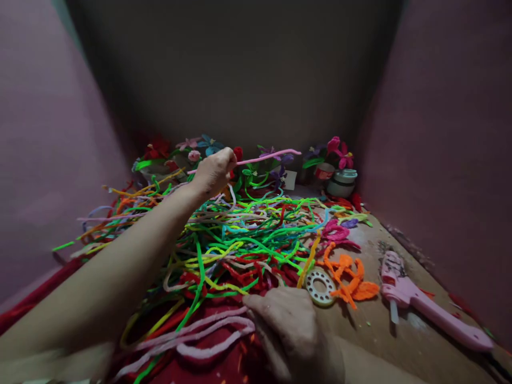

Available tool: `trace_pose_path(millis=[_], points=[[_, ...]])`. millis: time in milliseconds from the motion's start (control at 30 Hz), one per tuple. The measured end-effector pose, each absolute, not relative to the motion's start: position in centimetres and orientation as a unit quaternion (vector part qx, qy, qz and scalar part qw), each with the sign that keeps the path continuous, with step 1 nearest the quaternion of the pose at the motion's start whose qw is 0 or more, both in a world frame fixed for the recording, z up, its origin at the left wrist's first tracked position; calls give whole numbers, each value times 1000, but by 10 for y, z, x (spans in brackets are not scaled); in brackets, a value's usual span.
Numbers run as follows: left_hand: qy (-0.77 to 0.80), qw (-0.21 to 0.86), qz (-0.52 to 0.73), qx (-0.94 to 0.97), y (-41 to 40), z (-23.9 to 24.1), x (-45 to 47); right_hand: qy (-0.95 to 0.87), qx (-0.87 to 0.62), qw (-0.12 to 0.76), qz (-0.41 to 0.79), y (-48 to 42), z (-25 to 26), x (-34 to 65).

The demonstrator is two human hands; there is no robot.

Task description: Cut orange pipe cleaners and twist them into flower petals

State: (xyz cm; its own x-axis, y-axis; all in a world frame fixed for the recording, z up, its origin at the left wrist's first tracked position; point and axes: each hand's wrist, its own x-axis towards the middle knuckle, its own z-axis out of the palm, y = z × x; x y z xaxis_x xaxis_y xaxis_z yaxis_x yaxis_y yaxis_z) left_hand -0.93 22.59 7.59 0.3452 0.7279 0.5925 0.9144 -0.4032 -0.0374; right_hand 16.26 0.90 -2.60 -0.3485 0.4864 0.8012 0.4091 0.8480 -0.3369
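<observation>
My left hand (215,172) is raised over the far side of the heap, its fingers closed around a pink pipe cleaner (267,157) that sticks out to both sides. Close to me, my right hand (288,322) pinches the looped ends of several pale pink pipe cleaners (218,326), whose other ends trail off to the left. Between and around the hands spreads a tangled heap of pipe cleaners (256,234) in green, yellow, red and pale shades. Just beyond my right knuckles lies a round, holed spool (320,287), beside an orange pipe-cleaner piece (352,277).
A pink glue gun (416,306) rests at the right of the brown board (360,341). Pipe-cleaner flowers (340,153) and a pale jar (342,182) stand along the back. Magenta petals (336,232) lie right of the heap. Walls close in on both sides.
</observation>
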Motion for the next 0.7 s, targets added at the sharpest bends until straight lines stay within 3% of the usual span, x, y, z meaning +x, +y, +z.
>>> trace_pose_path(millis=[300,700], points=[[-450,166,-143,-866,250,51,19,-810,-265,524,8,19,-37,156],[-386,17,17,-922,171,20,-10,-821,-253,512,17,17,-37,157]])
